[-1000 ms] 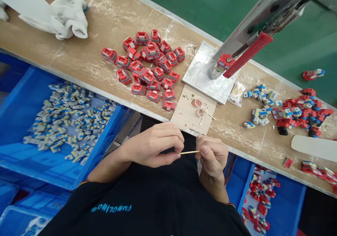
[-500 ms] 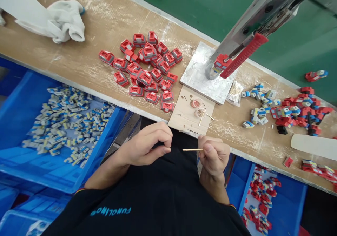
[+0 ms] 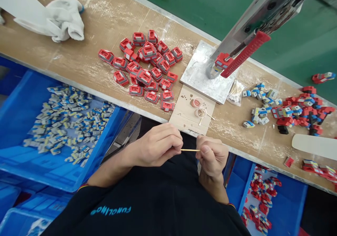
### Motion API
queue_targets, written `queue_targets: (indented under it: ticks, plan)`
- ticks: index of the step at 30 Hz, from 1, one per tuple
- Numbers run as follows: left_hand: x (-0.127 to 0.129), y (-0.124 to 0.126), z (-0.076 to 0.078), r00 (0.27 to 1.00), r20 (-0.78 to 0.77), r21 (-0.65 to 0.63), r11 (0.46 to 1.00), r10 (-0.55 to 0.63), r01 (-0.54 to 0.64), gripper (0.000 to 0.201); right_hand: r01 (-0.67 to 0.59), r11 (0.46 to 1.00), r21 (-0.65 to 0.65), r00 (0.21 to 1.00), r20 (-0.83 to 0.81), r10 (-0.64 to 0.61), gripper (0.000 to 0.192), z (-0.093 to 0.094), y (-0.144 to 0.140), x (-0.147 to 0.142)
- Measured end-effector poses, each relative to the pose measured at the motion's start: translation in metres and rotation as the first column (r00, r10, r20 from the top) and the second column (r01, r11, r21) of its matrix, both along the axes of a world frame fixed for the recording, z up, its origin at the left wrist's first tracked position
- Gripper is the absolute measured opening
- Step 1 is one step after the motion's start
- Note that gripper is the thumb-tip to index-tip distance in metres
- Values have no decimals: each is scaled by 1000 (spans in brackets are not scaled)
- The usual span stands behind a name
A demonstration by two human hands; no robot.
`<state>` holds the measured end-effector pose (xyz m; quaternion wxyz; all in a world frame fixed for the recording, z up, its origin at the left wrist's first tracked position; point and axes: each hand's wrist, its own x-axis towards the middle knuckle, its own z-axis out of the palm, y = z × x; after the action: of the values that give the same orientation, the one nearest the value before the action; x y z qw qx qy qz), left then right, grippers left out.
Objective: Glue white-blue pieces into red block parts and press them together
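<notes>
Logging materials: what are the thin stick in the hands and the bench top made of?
Stick: likely wood or bamboo, pale tan, matte, very thin. Bench top: looks like bare wood board, scuffed with white scratches, metal strip along the edge.

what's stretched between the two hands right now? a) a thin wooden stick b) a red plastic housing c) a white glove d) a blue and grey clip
a: a thin wooden stick runs level between the left hand and the right hand, pinched at each end, just in front of the bench edge.
</notes>
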<state>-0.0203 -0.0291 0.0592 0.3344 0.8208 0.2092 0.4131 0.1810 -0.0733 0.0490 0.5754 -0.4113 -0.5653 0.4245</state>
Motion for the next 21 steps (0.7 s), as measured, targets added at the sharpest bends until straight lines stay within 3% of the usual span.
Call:
queue_targets:
  ticks: [4,7,10,13,15,18,21]
  plan:
    - [-9,-4,-15,996,82,-112,993,30,-20,16,53,998,23,998,-30,-52,48,-1,0,2]
    - [-39,-7,-28,982,52,-217,962,182,-166,25,91,995,41,995,-37,-90,46,-4,1,13]
    - [-81,-9,-36,945,-142,-166,934,294,-315,28,130,990,52,991,18,-131,40,-9,4,34]
    - [-105,-9,-35,931,-181,-78,939,317,-335,30,193,980,47,965,174,-199,27,-14,8,59]
    - [-101,-4,-32,923,-159,-25,934,349,-358,30,236,969,79,931,266,-248,20,-16,12,73]
    - [-71,13,-32,897,-169,68,913,408,-402,16,285,944,166,872,365,-327,17,-13,18,84]
    - [-41,35,-42,849,-228,181,878,476,-444,30,300,922,244,798,466,-383,17,-5,23,86]
